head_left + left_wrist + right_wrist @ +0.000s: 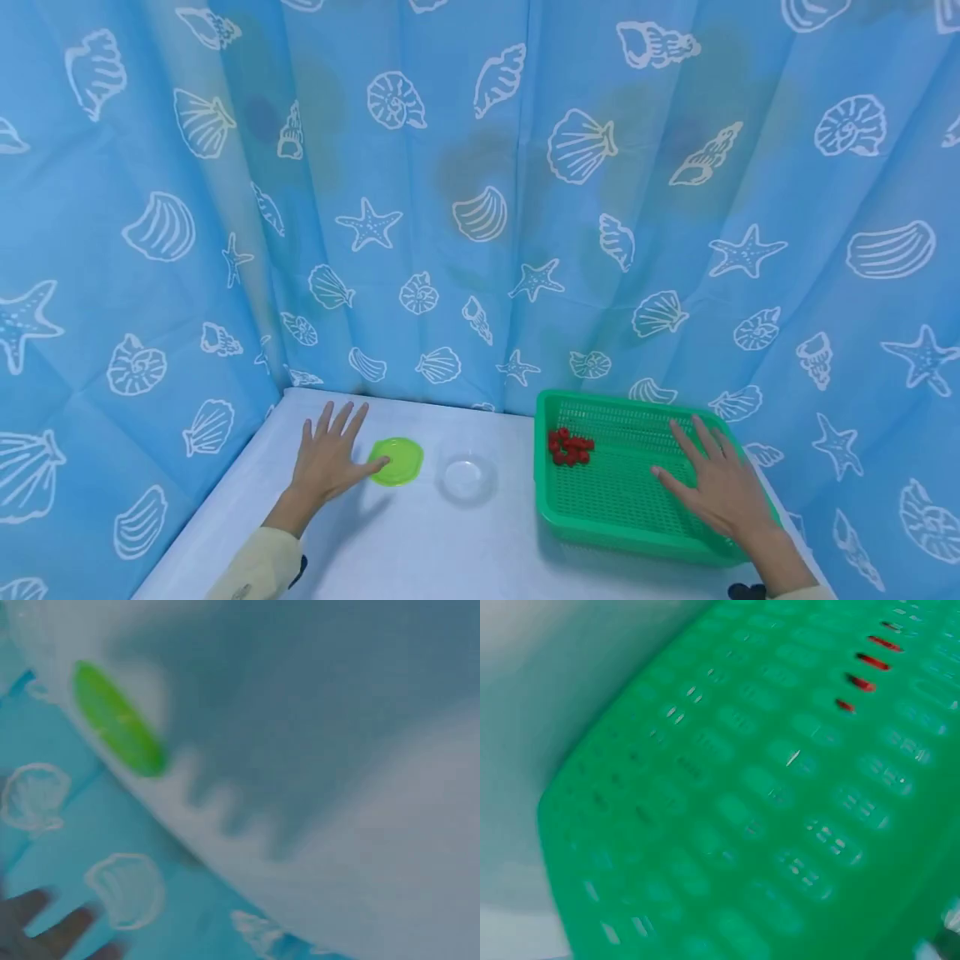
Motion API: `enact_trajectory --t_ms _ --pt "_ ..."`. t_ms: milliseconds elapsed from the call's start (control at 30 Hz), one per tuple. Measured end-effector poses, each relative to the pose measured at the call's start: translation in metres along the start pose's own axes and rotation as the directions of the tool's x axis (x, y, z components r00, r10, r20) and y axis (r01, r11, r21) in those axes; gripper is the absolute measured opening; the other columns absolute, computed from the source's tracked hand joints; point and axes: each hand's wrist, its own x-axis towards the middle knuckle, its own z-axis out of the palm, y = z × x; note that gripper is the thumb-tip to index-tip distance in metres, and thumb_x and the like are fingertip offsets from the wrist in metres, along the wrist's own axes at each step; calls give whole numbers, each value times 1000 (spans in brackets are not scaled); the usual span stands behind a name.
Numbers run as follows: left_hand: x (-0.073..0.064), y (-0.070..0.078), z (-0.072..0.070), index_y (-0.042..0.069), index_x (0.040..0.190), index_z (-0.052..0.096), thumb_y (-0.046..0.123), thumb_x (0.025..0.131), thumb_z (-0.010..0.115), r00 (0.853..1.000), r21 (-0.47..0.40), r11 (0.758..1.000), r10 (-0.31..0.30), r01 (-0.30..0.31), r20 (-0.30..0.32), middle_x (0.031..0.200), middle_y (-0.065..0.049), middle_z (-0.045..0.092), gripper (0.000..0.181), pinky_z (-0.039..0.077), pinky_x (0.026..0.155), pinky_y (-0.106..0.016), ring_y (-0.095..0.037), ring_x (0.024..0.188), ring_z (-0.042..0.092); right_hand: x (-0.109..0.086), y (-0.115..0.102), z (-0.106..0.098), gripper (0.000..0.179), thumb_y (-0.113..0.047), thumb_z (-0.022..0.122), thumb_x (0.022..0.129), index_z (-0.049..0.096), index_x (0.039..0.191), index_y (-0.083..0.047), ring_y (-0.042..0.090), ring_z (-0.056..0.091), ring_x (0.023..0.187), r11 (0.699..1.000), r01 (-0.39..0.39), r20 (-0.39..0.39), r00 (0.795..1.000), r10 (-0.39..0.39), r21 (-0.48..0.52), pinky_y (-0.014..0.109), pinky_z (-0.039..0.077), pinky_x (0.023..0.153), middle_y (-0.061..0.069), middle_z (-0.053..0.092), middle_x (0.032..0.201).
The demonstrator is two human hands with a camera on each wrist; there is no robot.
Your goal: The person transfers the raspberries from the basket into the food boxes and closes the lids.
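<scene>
My left hand (327,461) is held over the table's left side, fingers spread and straight, holding nothing. Its thumb overlaps the edge of a round lime-green lid (399,463) in the head view; the left wrist view shows the lid (118,720) with the hand's shadow beside it. Right of the lid stands a small clear round container (465,477). My right hand (718,487), fingers spread, is over the right part of a green slotted basket (615,522). Several small red pieces (570,447) lie in the basket's left back corner.
The white table (450,550) is bounded by a blue curtain (450,167) with white shell and starfish prints at the back and sides. The basket's raised rim stands close to the back curtain. In the right wrist view, the slotted basket wall (727,802) fills most of the picture.
</scene>
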Motion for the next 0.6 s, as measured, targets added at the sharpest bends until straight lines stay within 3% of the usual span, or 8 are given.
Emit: enact_trajectory --t_ms 67,133,200,267,333,433,500,600 --pt "8 4 -7 6 139 51 46 83 72 998 -104 993 -47 52 48 133 -20 56 72 38 101 -64 -42 124 49 9 -4 -10 78 -59 49 95 40 147 -2 52 44 123 992 -10 21 1000 7 128 70 40 89 29 43 142" --pt "19 7 -14 4 128 58 31 84 75 990 -275 954 -100 124 99 119 -17 64 54 49 92 -55 -37 108 60 23 -10 -22 69 -53 50 98 47 141 1 47 54 114 963 -25 25 999 19 269 63 46 87 27 54 131" --pt "30 11 -18 5 122 61 23 84 76 977 -463 862 -152 207 153 113 -14 66 44 54 84 -47 -31 102 63 40 -16 -33 58 -46 51 99 54 134 1 41 62 105 922 -41 33 999 31 385 57 52 82 24 62 122" --pt "38 15 -14 6 124 60 24 85 76 962 -593 759 -182 269 203 116 -12 65 46 53 88 -46 -30 106 62 57 -21 -38 53 -43 53 100 58 129 0 34 67 97 873 -58 59 998 33 483 48 56 78 22 65 116" --pt "42 20 -2 7 127 59 26 83 78 950 -661 684 -190 309 246 121 -11 63 52 52 91 -46 -29 109 61 73 -25 -37 50 -38 54 100 59 128 3 32 68 95 804 -100 119 992 38 586 42 58 77 23 65 116" --pt "40 31 23 9 133 55 29 78 83 929 -704 609 -204 366 307 128 -10 60 65 49 95 -49 -30 114 59 93 -26 -24 50 -30 55 101 53 129 11 29 70 92 668 -218 249 967 50 711 36 59 78 26 64 114" --pt "35 38 40 9 136 53 31 76 84 921 -722 574 -195 387 338 133 -11 57 71 48 97 -51 -32 119 57 102 -24 -10 48 -24 54 101 50 130 15 32 69 95 576 -301 324 944 66 760 38 58 80 27 64 113" --pt "27 48 61 8 139 49 32 73 86 923 -749 546 -149 376 355 137 -13 54 80 46 99 -52 -34 125 53 107 -21 11 46 -18 52 101 47 131 18 34 67 97 487 -407 405 907 115 773 41 57 84 30 61 116"
